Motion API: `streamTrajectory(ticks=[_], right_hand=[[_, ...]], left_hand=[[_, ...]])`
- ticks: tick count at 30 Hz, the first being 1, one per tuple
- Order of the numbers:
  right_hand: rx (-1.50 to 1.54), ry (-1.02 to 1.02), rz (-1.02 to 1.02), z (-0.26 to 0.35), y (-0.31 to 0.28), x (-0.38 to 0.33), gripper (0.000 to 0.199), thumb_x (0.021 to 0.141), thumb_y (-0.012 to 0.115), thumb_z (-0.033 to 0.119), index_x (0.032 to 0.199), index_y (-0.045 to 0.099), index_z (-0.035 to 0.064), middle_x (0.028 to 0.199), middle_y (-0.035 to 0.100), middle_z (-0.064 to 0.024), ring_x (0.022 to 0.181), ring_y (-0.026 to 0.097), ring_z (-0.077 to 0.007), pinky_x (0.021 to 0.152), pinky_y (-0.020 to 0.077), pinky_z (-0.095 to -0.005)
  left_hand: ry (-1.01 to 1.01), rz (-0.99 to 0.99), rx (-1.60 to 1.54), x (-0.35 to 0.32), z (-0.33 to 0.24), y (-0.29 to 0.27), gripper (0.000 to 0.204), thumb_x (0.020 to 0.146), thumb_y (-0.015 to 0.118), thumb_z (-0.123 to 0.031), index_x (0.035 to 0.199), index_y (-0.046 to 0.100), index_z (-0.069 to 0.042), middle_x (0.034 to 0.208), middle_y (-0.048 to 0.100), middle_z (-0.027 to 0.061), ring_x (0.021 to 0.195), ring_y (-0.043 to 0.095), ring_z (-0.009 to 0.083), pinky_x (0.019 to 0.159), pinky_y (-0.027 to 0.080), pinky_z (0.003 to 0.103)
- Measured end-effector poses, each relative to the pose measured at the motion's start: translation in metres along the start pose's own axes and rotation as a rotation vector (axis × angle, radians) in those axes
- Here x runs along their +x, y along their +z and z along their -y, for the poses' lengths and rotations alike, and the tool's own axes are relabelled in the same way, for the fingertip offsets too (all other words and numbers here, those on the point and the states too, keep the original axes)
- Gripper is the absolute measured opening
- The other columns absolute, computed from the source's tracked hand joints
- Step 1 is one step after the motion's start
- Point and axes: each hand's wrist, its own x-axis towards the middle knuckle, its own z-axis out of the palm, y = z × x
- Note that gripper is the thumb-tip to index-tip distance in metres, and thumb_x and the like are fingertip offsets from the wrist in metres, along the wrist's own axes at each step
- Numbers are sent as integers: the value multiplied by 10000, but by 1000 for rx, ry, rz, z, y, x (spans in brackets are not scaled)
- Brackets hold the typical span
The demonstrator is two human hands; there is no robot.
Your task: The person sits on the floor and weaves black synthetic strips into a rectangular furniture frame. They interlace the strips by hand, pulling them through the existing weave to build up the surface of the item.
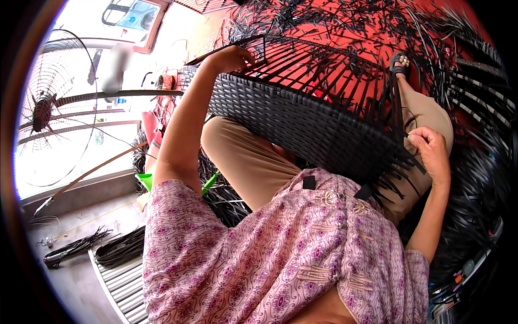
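Note:
A black frame with thin parallel bars lies across my lap, tilted. Its near side is covered by a tight weave of flat black strips, and loose strip ends hang from the right end. My left hand is over the frame's far left corner, with fingers curled down at the upper edge of the weave. At the right end, thumb and forefinger of my right hand are pinched together on a thin black strip. The fingertips of the left hand are partly hidden.
Cut black strips litter the red floor ahead. Large bundles of black strips lie at my right. On the left stand a fan and a wooden stick. More strip bundles rest by a slatted surface.

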Motion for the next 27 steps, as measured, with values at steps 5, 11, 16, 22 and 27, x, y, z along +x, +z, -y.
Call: streamTrajectory(ticks=[5, 11, 16, 22, 27], right_hand=[[11, -47, -19, 9, 8, 0, 114, 914, 692, 64, 932, 703, -48, 752, 635, 10, 710, 552, -60, 665, 470, -246], [-203, -37, -32, 21, -20, -12, 124, 893, 708, 74, 910, 699, -49, 729, 631, -34, 695, 554, -83, 666, 470, -263], [-189, -5, -23, 18, -15, -8, 133, 887, 694, 80, 906, 674, -50, 694, 600, -47, 684, 542, -91, 658, 466, -281], [-145, -56, -22, -5, -13, -5, 126, 892, 678, 78, 867, 676, -46, 694, 596, -10, 696, 545, -78, 639, 472, -304], [-91, -28, -8, 2, -9, -4, 125, 871, 692, 70, 835, 690, -50, 665, 609, -12, 657, 563, -82, 637, 487, -288]], left_hand=[[111, -41, 52, 2, 19, -7, 265, 812, 686, -165, 1059, 784, -156, 883, 747, 95, 817, 708, 242, 742, 569, 362], [294, -83, 448, 13, 46, -5, 221, 845, 647, -275, 991, 778, -174, 919, 747, 105, 879, 710, 301, 788, 567, 406], [366, -41, 562, 16, 63, 5, 215, 876, 626, -309, 973, 786, -203, 952, 755, 97, 903, 713, 300, 789, 565, 431], [60, 46, 639, 36, 44, 3, 265, 850, 704, -292, 959, 805, -73, 1024, 760, 184, 941, 732, 366, 806, 575, 477], [273, 72, 780, 54, 91, 26, 338, 863, 692, -403, 953, 808, -99, 992, 764, 149, 901, 726, 352, 783, 562, 458]])
